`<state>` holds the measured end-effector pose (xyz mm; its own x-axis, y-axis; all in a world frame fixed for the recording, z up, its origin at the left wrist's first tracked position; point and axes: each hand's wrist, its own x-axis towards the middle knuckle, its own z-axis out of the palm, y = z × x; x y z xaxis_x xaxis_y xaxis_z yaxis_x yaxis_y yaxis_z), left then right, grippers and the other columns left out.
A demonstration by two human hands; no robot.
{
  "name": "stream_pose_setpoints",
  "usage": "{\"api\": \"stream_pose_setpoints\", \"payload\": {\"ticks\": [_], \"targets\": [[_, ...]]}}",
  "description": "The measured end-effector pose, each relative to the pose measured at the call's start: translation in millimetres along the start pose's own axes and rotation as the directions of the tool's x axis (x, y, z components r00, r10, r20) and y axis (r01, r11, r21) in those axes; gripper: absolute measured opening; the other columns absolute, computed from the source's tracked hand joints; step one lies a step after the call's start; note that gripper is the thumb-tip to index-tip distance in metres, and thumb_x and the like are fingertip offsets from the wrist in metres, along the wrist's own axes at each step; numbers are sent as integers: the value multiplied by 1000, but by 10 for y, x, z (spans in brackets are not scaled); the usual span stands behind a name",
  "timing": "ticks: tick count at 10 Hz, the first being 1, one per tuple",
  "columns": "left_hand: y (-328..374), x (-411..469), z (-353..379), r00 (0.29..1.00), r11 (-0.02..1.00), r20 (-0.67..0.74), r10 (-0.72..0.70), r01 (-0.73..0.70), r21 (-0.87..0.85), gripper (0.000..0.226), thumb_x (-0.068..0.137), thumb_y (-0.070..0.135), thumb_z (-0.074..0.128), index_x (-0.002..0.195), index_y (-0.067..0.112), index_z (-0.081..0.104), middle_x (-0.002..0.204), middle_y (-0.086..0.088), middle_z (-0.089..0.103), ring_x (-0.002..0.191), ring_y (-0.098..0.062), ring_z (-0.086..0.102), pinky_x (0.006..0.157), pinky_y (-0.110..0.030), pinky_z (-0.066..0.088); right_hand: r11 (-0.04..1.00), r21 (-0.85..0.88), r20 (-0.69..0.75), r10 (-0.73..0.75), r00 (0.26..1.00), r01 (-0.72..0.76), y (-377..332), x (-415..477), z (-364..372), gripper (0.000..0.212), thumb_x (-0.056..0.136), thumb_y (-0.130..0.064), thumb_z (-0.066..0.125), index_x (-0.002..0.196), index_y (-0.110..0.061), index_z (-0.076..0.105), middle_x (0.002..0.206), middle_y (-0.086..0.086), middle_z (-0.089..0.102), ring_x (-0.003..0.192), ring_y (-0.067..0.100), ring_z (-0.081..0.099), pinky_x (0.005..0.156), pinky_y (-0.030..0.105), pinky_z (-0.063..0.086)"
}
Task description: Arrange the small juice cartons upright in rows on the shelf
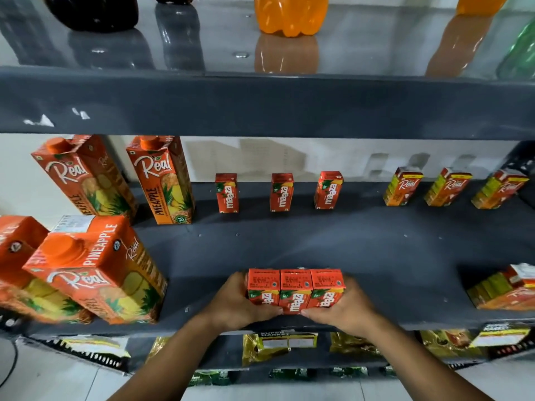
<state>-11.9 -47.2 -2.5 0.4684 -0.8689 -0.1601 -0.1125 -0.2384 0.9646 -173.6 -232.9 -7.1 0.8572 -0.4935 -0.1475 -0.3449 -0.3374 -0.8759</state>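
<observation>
Shop: grey display shelf (347, 250) stocked with juice cartons (282, 192), soda bottles (291, 14).

Tall pineapple cartons (92, 270) at left, two far, two near. Orange bottle (291, 14), dark bottle (95, 13) and green bottle (521, 53) on glossy upper shelf (260, 105). Gold packets (272, 347) below, near edge.

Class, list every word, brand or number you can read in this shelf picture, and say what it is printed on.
"Real" and "PINEAPPLE": tall cartons on the left.
"maaza" and "10/": small cartons at the back, and the three held between the left hand and right hand.
"Real": small cartons on the right.
Fine print on the carton tops: too small to read.
</observation>
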Motion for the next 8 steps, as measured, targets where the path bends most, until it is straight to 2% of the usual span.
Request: {"api": "stream_pose_setpoints", "payload": {"ticks": [2, 4, 5, 6, 7, 8], "targets": [[-15, -2, -5, 1000, 1000, 7, 27, -27, -11, 39, 66, 15, 88, 100, 26, 72, 97, 1, 77, 93, -17, 72, 81, -30, 57, 998, -57, 2, -39, 999, 39, -43, -29, 5, 50, 50, -27, 93, 81, -55, 67, 76, -34, 70, 70, -7, 68, 55, 6, 48], [4, -47, 27, 999, 1000, -27, 17, -18, -14, 41, 62, 16, 90, 95, 32, 72, 95, 4, 76, 91, -14, 72, 76, -24, 57, 994, -66, 17, -90, 996, 91, -23, -49, 8, 47, 50, -28, 94, 81, -47, 64, 80, -40, 66, 75, -12, 66, 57, 3, 46], [45, -66, 20, 999, 999, -39, 29, -30, -27, 48, 59, 13, 91, 100, 27, 70, 99, 1, 76, 95, -16, 71, 81, -32, 58, 993, -61, 34, -98, 995, 99, -38, -31, -1, 62, 49, -27, 95, 90, -56, 59, 82, -34, 69, 81, -9, 66, 59, 5, 49], [90, -145, 31, 999, 999, -41, 20, -22, -36, 77, 49, 15, 96, 118, 18, 63, 110, -6, 73, 103, -18, 68, 87, -38, 56, 993, 38, 53, -112, 992, 110, -108, -119, -22, 94, 47, -28, 96, 116, -64, 44, 104, -25, 66, 96, -4, 65, 73, 14, 54], [235, -360, 5, 984, 996, -163, 69, -78, -50, 116, 46, 21, 95, 145, 20, 35, 143, -3, 47, 123, -14, 54, 92, -26, 51, 976, 86, -62, -196, 979, 201, -65, -577, -185, 121, 49, -45, 92, 145, -44, 18, 136, -25, 42, 121, -10, 46, 96, 18, 41], [296, -478, 13, 938, 984, -297, 178, -169, 57, 112, 55, 37, 89, 148, 24, 29, 150, -1, 38, 135, -15, 41, 98, -21, 42, 953, 101, -176, -265, 948, 285, 49, -932, -306, 102, 62, -40, 86, 142, -44, 22, 142, -17, 43, 127, -4, 44, 103, 22, 34]]}}
